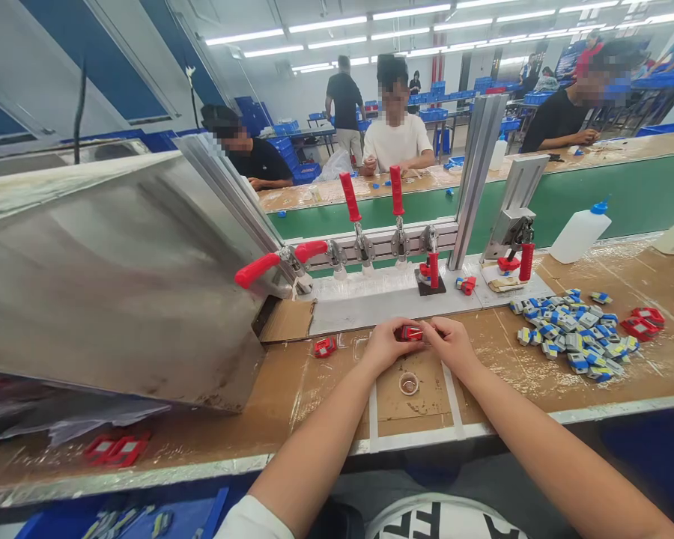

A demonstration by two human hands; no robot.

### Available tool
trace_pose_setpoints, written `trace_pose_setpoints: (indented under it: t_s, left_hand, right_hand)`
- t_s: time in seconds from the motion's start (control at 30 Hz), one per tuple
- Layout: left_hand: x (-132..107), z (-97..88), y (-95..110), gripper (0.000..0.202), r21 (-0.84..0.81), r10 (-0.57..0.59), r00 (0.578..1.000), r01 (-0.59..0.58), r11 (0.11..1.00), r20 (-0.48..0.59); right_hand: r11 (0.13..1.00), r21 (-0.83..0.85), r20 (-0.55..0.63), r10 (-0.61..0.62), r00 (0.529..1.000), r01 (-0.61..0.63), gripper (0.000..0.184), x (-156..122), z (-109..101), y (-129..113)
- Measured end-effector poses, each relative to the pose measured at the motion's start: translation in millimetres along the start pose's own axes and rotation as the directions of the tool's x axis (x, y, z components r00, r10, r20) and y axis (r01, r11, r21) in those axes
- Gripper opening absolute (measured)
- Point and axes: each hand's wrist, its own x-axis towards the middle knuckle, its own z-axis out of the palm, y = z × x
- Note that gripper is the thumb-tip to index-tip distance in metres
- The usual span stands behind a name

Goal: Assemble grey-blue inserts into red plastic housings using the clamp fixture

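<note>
Between both hands, just above the cardboard-covered bench, is a small red and dark plastic part (410,333). My left hand (390,343) has its fingers closed around the part's left side. My right hand (446,343) pinches at its right end; whether a small tool is in those fingers is too small to tell. A small round cup (409,384) with brownish contents stands below the hands on a taped cardboard piece (416,415). Another red part (325,346) lies left of my left hand.
Behind the hands stands a metal frame with red-handled toggle clamps (396,191). A pile of grey, blue and yellow parts (581,329) and red parts (642,323) lie right, near a white bottle (581,233). A large metal box (112,284) blocks the left. People sit across.
</note>
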Motion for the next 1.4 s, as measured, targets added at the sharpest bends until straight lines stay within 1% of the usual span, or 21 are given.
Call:
trace_pose_setpoints:
  t_s: [0.3,0.37,0.4,0.43,0.5,0.57,0.6,0.63,0.67,0.7,0.77,0.83,0.93,1.0,1.07,1.13,1.17,1.23,1.27,1.33,1.4]
  left_hand:
    - [-1.1,-1.1,2.3,0.041,0.01,-0.009,1.0,0.009,1.0,-0.02]
    - [-0.7,-1.5,2.9,0.041,-0.009,-0.027,0.999,0.026,1.0,-0.043]
    - [-0.4,-1.8,3.1,0.041,-0.017,-0.032,0.998,0.031,0.999,-0.057]
    - [-0.1,-2.3,3.2,0.04,-0.022,-0.033,0.997,0.031,0.999,-0.07]
    - [0.5,-3.5,3.0,0.039,-0.022,-0.029,0.996,0.028,0.999,-0.08]
    - [1.2,-4.9,2.3,0.04,-0.018,-0.033,0.996,0.032,0.999,-0.084]
    - [1.6,-5.5,1.9,0.04,-0.016,-0.036,0.996,0.035,0.999,-0.083]
    - [2.0,-6.1,1.5,0.041,-0.016,-0.037,0.996,0.036,0.999,-0.081]
    - [2.3,-6.7,1.4,0.041,-0.019,-0.037,0.996,0.035,0.999,-0.078]
    - [2.4,-7.1,1.6,0.042,-0.025,-0.036,0.996,0.034,0.999,-0.076]
    - [2.3,-7.6,2.8,0.042,-0.049,-0.042,0.997,0.039,0.998,-0.07]
    - [1.9,-7.7,4.9,0.043,-0.08,-0.052,0.996,0.047,0.996,-0.068]
    - [1.3,-8.1,8.7,0.044,-0.115,-0.051,0.995,0.041,0.993,-0.091]
    - [-0.2,-9.8,12.8,0.045,-0.098,-0.022,0.99,0.009,0.995,-0.136]
    - [-4.4,-13.1,21.2,0.043,-0.026,0.043,0.981,-0.049,0.998,-0.191]
    - [-11.9,-17.1,35.9,0.039,0.074,0.141,0.968,-0.128,0.989,-0.207]
    - [-16.7,-18.7,45.7,0.036,0.12,0.192,0.965,-0.172,0.978,-0.182]
    - [-27.0,-19.8,68.9,0.034,0.193,0.277,0.959,-0.261,0.946,-0.062]
    - [-31.9,-18.9,81.1,0.034,0.22,0.309,0.951,-0.304,0.927,0.011]
    - [-39.6,-14.1,103.3,0.035,0.256,0.355,0.925,-0.378,0.89,0.134]
    - [-44.3,-6.5,119.2,0.037,0.281,0.393,0.899,-0.434,0.856,0.193]
  right_hand:
    - [0.999,-0.036,-0.078,-0.007,0.997,0.004,0.047,0.2,-11.8,2.7]
    - [0.996,0.013,0.031,-0.091,0.995,0.091,0.047,-2.3,-15.1,-1.5]
    - [0.988,0.038,0.139,-0.154,0.978,0.15,0.048,-4.4,-15.5,-4.5]
    - [0.976,0.052,0.265,-0.216,0.94,0.21,0.049,-6.9,-15.0,-8.2]
    - [0.946,0.019,0.494,-0.291,0.819,0.324,0.049,-12.1,-11.4,-17.0]
    - [0.898,-0.095,0.629,-0.28,0.725,0.429,0.049,-15.5,-8.4,-26.6]
    - [0.865,-0.173,0.659,-0.254,0.708,0.472,0.047,-16.1,-9.2,-31.0]
    - [0.828,-0.26,0.667,-0.218,0.712,0.497,0.045,-16.0,-12.9,-34.4]
    - [0.792,-0.351,0.652,-0.176,0.738,0.499,0.043,-15.6,-20.3,-36.7]
    - [0.756,-0.451,0.61,-0.127,0.782,0.475,0.042,-15.3,-31.9,-37.3]
    - [0.662,-0.662,0.445,-0.03,0.895,0.352,0.038,-16.0,-67.1,-32.3]
    - [0.525,-0.827,0.251,0.03,0.967,0.198,0.032,-18.9,-112.0,-19.2]
    - [0.33,-0.934,0.174,0.089,0.981,0.135,0.022,-24.8,-172.3,7.4]
    - [0.285,-0.946,0.196,0.118,0.973,0.156,0.022,-28.8,-194.1,20.8]
    - [0.34,-0.922,0.226,0.077,0.971,0.188,0.021,-32.6,-200.0,25.7]
    - [0.494,-0.837,0.254,-0.027,0.967,0.234,0.023,-35.7,-195.1,21.3]
    - [0.589,-0.766,0.26,-0.082,0.962,0.257,0.025,-37.1,-190.7,15.9]
    - [0.747,-0.602,0.245,-0.161,0.956,0.281,0.028,-39.4,-181.3,-0.1]
    - [0.798,-0.532,0.234,-0.185,0.954,0.285,0.029,-40.4,-177.2,-10.1]
    - [0.846,-0.428,0.243,-0.229,0.942,0.317,0.028,-42.0,-170.9,-32.5]
    - [0.867,-0.353,0.284,-0.259,0.923,0.352,0.028,-43.3,-166.7,-55.1]
